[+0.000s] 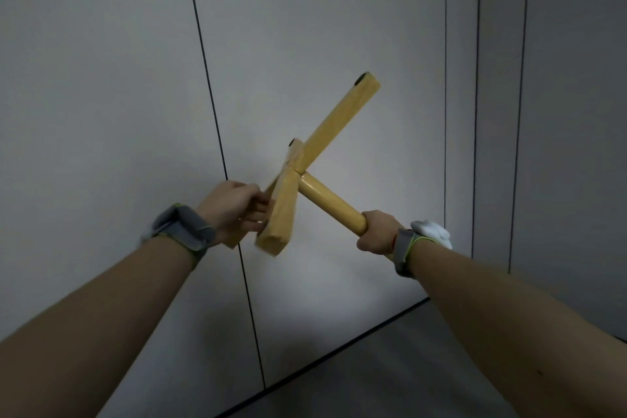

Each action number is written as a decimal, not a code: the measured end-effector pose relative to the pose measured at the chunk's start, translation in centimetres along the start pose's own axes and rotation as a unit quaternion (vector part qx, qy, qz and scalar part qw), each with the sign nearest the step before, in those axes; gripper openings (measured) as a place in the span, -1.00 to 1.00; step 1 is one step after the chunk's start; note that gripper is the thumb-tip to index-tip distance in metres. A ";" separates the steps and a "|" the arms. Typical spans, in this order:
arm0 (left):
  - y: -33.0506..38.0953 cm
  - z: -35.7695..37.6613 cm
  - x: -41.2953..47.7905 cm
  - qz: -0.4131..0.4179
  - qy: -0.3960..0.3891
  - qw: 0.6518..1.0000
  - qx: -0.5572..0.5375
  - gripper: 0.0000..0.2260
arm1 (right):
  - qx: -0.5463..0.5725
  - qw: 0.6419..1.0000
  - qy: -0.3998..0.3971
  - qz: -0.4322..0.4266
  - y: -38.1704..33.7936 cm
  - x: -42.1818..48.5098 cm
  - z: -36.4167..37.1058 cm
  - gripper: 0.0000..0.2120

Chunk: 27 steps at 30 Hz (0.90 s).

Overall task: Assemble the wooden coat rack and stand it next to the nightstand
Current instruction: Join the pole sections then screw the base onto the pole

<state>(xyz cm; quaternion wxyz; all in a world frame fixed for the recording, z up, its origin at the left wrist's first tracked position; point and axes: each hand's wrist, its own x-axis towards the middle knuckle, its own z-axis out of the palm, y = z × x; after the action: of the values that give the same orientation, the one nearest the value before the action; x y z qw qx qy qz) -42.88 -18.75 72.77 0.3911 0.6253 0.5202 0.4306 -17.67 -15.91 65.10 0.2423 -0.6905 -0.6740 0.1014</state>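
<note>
I hold a yellow wooden coat rack piece up in front of a grey wall. A round pole [330,205] runs from my right hand [378,231] up-left to a hub where flat wooden legs [339,122] spread out. My right hand is wrapped around the pole's lower end. My left hand [237,207] grips one lower leg [280,214] near the hub, its fingers closed around the wood. One long leg points up and right and has a dark hole at its tip. Both wrists wear grey straps.
Grey wall panels [101,78] with thin dark vertical seams fill the view. A dark baseboard line [339,348] runs diagonally at the bottom right, with grey floor [390,383] below it. No nightstand is in view.
</note>
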 end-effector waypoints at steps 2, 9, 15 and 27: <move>1.1 0.1 1.0 -0.024 -0.002 0.999 -0.023 -0.71 | -0.002 1.000 -0.013 -0.015 0.0 -0.4 -0.2 -0.70; 5.7 1.6 2.2 0.014 -0.032 0.999 0.007 -0.45 | 0.014 0.996 -0.037 -0.081 -2.0 -0.9 -0.1 -0.70; 8.7 2.4 1.0 0.105 -0.057 0.993 0.006 -0.41 | 0.013 0.997 -0.036 -0.061 -2.1 -0.6 0.1 -0.71; 5.9 0.7 2.0 0.001 -0.025 0.990 0.141 -0.43 | 0.003 0.997 -0.051 -0.053 -2.1 -0.6 -0.4 -0.81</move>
<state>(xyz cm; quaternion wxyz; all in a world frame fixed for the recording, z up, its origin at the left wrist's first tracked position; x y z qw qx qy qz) -40.23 -17.74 78.33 0.3115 0.6856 0.5648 0.3375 -19.38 -16.61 66.28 0.2144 -0.6468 -0.7210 0.1258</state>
